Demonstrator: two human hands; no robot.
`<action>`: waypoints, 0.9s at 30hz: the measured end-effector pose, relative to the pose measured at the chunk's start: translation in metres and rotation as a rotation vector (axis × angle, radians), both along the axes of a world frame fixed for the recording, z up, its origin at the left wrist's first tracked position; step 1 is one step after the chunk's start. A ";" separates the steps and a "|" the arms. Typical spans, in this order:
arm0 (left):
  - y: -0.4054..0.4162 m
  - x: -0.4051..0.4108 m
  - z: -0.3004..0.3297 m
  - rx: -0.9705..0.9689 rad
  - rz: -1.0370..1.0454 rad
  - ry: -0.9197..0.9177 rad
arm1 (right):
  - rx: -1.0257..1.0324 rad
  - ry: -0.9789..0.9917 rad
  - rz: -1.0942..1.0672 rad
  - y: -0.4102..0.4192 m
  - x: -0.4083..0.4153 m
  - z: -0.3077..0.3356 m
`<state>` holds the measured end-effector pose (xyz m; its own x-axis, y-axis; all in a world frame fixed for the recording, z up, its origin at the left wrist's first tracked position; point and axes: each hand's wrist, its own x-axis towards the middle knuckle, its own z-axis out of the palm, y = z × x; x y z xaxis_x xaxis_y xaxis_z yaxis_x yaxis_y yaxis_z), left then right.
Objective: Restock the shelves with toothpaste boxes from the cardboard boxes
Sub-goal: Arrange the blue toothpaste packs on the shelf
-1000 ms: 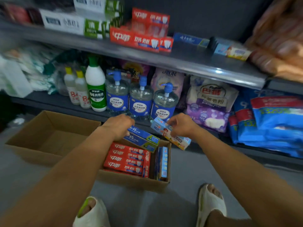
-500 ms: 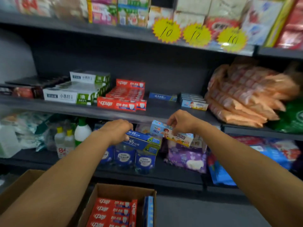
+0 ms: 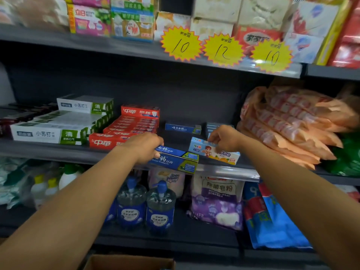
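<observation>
My left hand (image 3: 143, 147) grips a dark blue toothpaste box (image 3: 175, 159) at the front edge of the middle shelf (image 3: 48, 151). My right hand (image 3: 226, 138) pinches a light blue children's toothpaste box (image 3: 216, 152) with a cartoon figure, just above the same shelf edge. On the shelf behind lie red toothpaste boxes (image 3: 134, 123), white and green toothpaste boxes (image 3: 64, 121) and one blue box (image 3: 183, 129) at the back. A stack of light blue boxes (image 3: 212, 126) sits behind my right hand, partly hidden. The cardboard box (image 3: 130, 262) shows only its rim at the bottom.
Orange packets (image 3: 288, 121) are piled right of my right hand. Yellow price stars (image 3: 223, 49) hang on the upper shelf edge. Below stand pump bottles (image 3: 146, 207), white bottles (image 3: 50, 184) and soap powder bags (image 3: 216, 201).
Both hands rose from the cardboard box on the floor to the middle shelf, each carrying its toothpaste box. The view tilted upward, so the cardboard box dropped almost out of sight.
</observation>
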<state>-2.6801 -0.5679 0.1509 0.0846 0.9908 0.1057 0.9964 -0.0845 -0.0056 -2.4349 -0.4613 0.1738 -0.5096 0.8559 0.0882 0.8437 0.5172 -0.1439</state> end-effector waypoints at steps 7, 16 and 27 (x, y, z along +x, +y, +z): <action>0.060 0.033 0.008 0.018 -0.030 0.000 | 0.018 -0.008 -0.043 0.053 0.031 -0.001; 0.131 0.049 -0.001 -0.018 -0.032 0.034 | -0.004 -0.047 -0.067 0.113 0.049 -0.019; 0.177 0.053 -0.021 -0.043 -0.011 0.018 | 0.037 -0.163 -0.025 0.169 0.043 -0.040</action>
